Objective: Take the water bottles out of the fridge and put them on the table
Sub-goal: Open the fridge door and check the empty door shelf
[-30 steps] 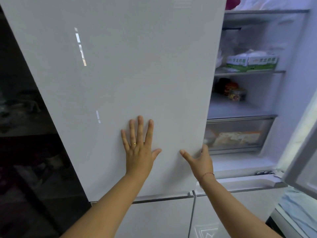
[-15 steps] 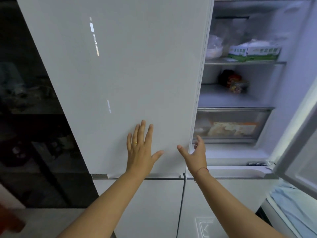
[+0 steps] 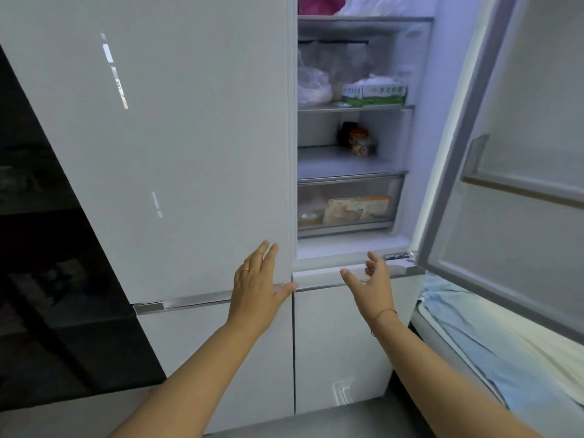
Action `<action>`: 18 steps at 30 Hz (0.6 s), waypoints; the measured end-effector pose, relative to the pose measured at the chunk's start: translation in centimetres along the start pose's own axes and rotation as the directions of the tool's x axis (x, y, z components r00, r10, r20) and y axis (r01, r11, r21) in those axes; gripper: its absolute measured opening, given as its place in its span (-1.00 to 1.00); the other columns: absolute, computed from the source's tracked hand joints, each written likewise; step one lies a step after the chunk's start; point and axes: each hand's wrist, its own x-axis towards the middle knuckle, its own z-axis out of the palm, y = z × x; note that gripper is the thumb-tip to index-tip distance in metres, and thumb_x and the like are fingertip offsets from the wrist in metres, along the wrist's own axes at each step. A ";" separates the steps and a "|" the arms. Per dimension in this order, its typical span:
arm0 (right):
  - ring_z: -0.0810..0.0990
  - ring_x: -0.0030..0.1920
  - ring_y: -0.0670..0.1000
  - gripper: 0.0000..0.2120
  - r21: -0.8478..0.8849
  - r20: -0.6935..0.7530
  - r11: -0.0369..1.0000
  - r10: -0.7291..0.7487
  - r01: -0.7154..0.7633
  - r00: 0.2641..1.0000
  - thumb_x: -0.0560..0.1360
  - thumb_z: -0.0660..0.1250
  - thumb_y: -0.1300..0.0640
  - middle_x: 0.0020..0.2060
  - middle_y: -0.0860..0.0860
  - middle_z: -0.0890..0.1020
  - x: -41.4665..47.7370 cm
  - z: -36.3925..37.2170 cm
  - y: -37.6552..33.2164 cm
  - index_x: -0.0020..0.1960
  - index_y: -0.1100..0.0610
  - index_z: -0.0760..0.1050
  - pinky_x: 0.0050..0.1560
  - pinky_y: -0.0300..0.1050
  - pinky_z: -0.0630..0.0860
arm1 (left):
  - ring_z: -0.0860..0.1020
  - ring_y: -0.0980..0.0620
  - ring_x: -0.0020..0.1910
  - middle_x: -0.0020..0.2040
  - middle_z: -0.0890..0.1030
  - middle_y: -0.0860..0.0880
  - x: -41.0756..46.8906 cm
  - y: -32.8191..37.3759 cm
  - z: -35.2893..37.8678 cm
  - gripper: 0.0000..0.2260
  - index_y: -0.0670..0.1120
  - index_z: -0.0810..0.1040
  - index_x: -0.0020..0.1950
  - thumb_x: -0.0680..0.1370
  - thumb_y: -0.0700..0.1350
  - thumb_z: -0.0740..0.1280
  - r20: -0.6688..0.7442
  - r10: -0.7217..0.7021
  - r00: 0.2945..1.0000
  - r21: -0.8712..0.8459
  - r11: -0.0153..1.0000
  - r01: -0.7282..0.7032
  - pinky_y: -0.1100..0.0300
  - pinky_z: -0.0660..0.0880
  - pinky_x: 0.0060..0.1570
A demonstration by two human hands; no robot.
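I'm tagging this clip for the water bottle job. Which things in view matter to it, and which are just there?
Job: left fridge door, shut; right fridge door, open; left hand; right hand. No bottles visible.

Just there: milk cartons, jar, crisper drawer, blue cloth.

Home kitchen: tall white fridge [image 3: 196, 147] w/ right door [image 3: 518, 159] open at 3 o'clock. Shelves hold household food: milk cartons [image 3: 374, 94], bagged items [image 3: 313, 86], a jar [image 3: 360, 142]. Blue cloth [image 3: 467, 336] at 4 o'clock.
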 end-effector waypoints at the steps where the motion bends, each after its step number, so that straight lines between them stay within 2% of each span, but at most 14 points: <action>1: 0.31 0.39 0.00 -0.35 -0.014 -0.018 1.000 0.005 -0.005 1.000 0.47 0.39 0.07 0.40 0.05 0.32 -0.8 -1.3 0.3 0.46 0.09 0.17 0.31 -0.11 0.30 | 0.07 0.04 0.51 0.57 0.05 0.04 -0.8 1.1 0.3 -0.31 0.00 0.06 0.55 0.52 0.20 0.26 0.009 0.016 1.000 -0.026 1.000 -0.016 0.13 0.03 0.44; 4: 0.33 0.38 0.04 -0.35 -0.043 -0.101 0.999 0.007 -0.012 0.995 0.45 0.41 0.10 0.39 0.07 0.33 -2.5 -5.5 0.9 0.45 0.13 0.19 0.28 -0.16 0.28 | 0.10 0.04 0.50 0.56 0.07 0.05 -2.8 4.5 1.3 -0.33 0.01 0.07 0.54 0.53 0.21 0.23 0.032 0.075 0.997 -0.078 0.994 -0.072 0.12 0.06 0.44; 12: 0.32 0.39 0.08 -0.32 -0.048 -0.325 0.999 0.002 -0.019 0.946 0.45 0.41 0.15 0.40 0.14 0.32 -4.5 -17.9 0.7 0.46 0.18 0.17 0.34 -0.10 0.29 | 0.06 0.05 0.50 0.57 0.05 0.06 -3.8 14.7 3.7 -0.33 0.02 0.06 0.55 0.54 0.22 0.21 0.072 0.230 0.971 -0.145 0.965 -0.218 0.12 0.03 0.44; 15: 0.28 0.42 0.07 -0.31 -0.053 -0.381 0.999 -0.010 -0.011 0.925 0.47 0.39 0.09 0.44 0.11 0.28 -4.2 -22.6 0.6 0.48 0.14 0.14 0.41 0.02 0.26 | 0.07 0.04 0.51 0.56 0.07 0.04 -2.9 19.0 4.6 -0.34 0.01 0.07 0.55 0.54 0.21 0.21 0.064 0.300 0.952 -0.156 0.945 -0.287 0.13 0.01 0.44; 18: 0.28 0.43 0.07 -0.29 -0.064 -0.458 0.998 -0.021 -0.010 0.889 0.46 0.39 0.03 0.45 0.11 0.28 -3.0 -27.4 0.7 0.49 0.13 0.12 0.42 0.02 0.25 | 0.09 0.04 0.50 0.56 0.08 0.05 -1.8 23.7 5.9 -0.35 0.00 0.09 0.54 0.54 0.21 0.22 0.048 0.366 0.929 -0.171 0.920 -0.354 0.15 -0.01 0.43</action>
